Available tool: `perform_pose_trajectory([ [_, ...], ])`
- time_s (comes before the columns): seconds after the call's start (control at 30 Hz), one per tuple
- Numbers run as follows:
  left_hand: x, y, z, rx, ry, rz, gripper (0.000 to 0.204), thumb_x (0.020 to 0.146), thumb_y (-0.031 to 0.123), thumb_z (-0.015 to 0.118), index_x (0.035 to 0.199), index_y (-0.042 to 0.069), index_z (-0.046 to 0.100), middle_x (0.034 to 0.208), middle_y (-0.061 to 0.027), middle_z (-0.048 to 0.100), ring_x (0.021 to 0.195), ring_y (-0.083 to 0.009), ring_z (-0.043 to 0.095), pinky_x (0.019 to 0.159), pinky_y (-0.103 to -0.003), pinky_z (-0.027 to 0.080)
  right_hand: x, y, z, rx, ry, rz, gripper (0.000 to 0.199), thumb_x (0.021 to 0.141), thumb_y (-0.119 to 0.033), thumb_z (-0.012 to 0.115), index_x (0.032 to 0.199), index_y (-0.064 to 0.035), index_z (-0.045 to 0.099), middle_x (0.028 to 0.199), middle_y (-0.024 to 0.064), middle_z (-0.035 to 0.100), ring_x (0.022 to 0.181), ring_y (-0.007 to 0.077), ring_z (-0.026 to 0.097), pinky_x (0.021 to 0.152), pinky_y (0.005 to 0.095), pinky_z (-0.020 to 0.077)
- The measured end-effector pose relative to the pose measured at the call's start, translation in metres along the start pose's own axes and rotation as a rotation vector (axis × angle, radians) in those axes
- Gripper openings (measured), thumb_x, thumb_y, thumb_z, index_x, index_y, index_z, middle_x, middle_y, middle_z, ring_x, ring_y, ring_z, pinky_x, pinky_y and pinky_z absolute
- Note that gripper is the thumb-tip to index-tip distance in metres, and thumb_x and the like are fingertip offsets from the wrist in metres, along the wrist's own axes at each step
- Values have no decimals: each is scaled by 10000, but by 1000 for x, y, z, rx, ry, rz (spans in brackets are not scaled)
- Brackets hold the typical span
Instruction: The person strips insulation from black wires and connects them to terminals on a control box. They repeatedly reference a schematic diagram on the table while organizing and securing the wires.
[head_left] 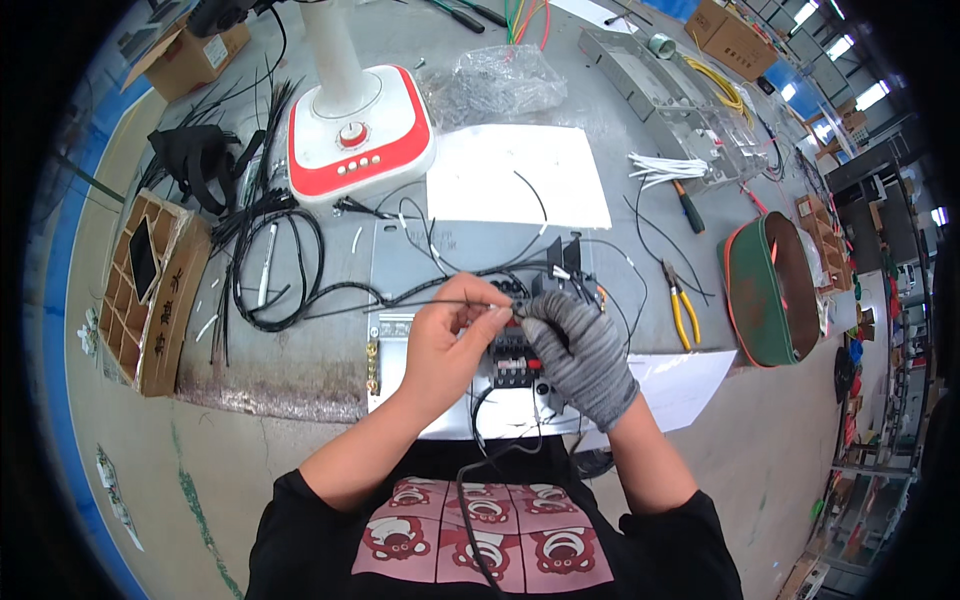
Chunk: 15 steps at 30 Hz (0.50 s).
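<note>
My bare left hand [448, 345] and my right hand [580, 352], in a grey knitted glove, meet over a metal mounting plate [388, 265]. Between thumb and fingers, both are closed on a thin black wire [425, 302] that runs off to the left. Its tip is too small to make out at my right fingertips. Just below my fingers, a black electrical component [514, 372] with a red part is fixed to the plate. A wrapped black wire bundle [400, 292] crosses the plate behind my left hand. Another dark cable [465, 500] hangs down over my shirt.
Yellow-handled pliers [683, 312] and a screwdriver [690, 208] lie to the right, near a green bin [750, 300]. A red-and-white fan base [350, 130] stands behind, beside white paper [570, 180]. At left are coiled black wires [240, 285] and a compartmented box [170, 330].
</note>
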<state>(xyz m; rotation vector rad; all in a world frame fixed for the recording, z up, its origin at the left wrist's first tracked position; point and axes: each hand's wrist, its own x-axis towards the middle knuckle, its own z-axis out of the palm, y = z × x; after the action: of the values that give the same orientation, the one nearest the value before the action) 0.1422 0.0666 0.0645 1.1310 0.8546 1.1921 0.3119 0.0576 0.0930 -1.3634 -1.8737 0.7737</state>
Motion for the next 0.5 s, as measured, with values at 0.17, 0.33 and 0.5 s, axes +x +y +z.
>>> perform_pose_trajectory([
  [0.17,16,5,-8,146,-45,-49,180,860,2,604,1038,13,579,976,-42,585,847,-77,556,769,-219,450,10,10,-1,21,45,58,129,922,-100,542,1007,-20,596,835,144,643,723,280,642,649,345,513],
  [0.33,19,43,-32,-49,-274,-125,312,897,167,596,1142,-21,553,1051,-120,621,912,-159,592,826,-298,458,23,36,-27,703,261,374,116,960,-180,528,997,-79,571,710,-12,545,556,36,438,482,180,329],
  [0.5,22,68,-15,-568,-848,199,546,923,379,541,1239,-66,519,1085,-153,621,925,-282,610,796,-347,480,30,49,-33,833,336,439,139,951,-220,545,987,-89,573,676,-32,520,546,22,421,466,157,292],
])
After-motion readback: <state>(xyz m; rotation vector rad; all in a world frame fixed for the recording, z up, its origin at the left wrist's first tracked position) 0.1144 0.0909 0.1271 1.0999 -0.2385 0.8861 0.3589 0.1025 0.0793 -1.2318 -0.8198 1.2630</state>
